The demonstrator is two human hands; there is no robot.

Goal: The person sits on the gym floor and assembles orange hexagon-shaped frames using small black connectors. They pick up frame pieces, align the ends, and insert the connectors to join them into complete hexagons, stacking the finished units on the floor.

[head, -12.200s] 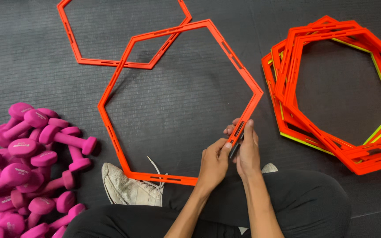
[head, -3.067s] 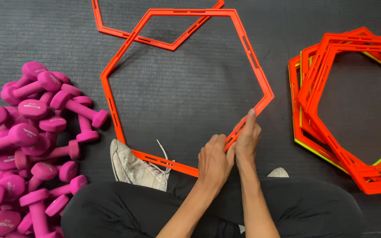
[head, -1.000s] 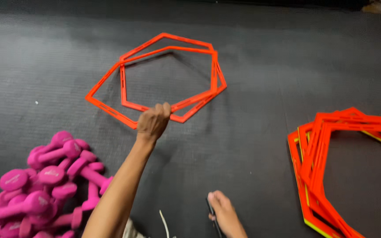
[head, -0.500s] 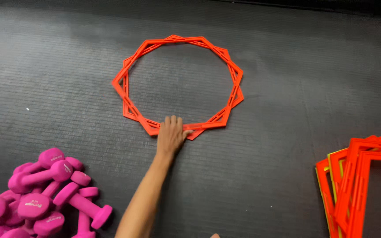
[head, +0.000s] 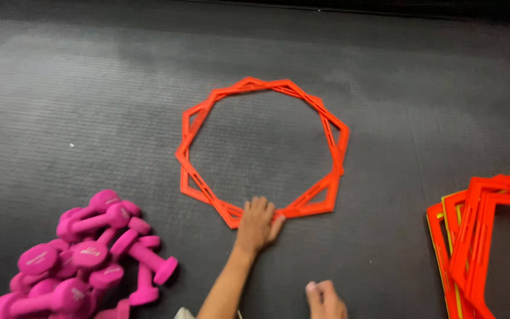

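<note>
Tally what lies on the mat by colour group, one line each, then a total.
Orange hexagon rings stacked under the left hand: 2
Pile of orange and yellow-green rings at right: 1
Heap of pink dumbbells: 1
Total: 4 (pile contents can't be counted exactly)

Stacked hexagon rings (head: 261, 150) were bright orange w/ slotted edges, on a dark grey ribbed mat (head: 90, 88). Left of them, dumbbell pile (head: 84, 254) was hot pink; right, ring stack (head: 485, 242) was orange w/ one yellow-green edge.
</note>
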